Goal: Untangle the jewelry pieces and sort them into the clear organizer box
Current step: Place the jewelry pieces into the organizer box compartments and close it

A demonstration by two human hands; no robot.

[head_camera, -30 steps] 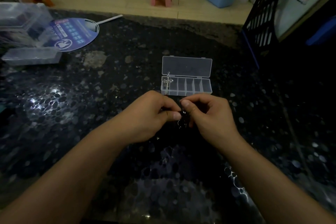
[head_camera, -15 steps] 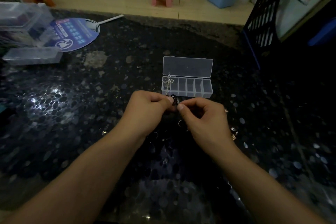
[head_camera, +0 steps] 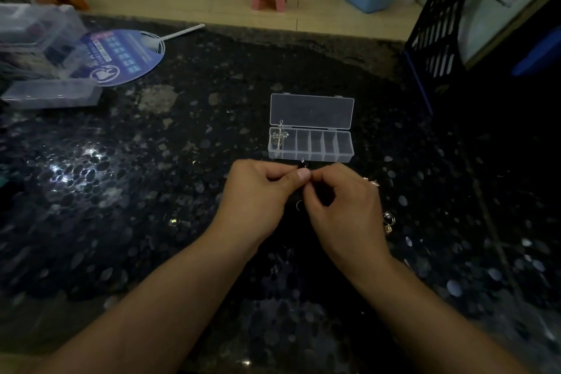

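Left hand (head_camera: 267, 188) and right hand (head_camera: 343, 206) fingers curled, pinching one small dark jewelry piece (head_camera: 303, 164) between them to pull it apart, just at 6 o'clock of the open organizer box (head_camera: 311, 146); cross pendant (head_camera: 280, 138) already in leftmost compartment. Loose earrings (head_camera: 388, 222) wait at 3 o'clock on the surface (head_camera: 182, 161).

2 hands (head_camera: 264, 188), 1 organizer box (head_camera: 311, 146), 1 cross pendant (head_camera: 279, 136).

A clear organizer box (head_camera: 311, 147) lay open at frame centre, lid flat behind it. A silver cross pendant (head_camera: 279, 137) stood in its leftmost compartment. Small gold jewelry pieces (head_camera: 388, 222) lay right of centre on the dark counter.
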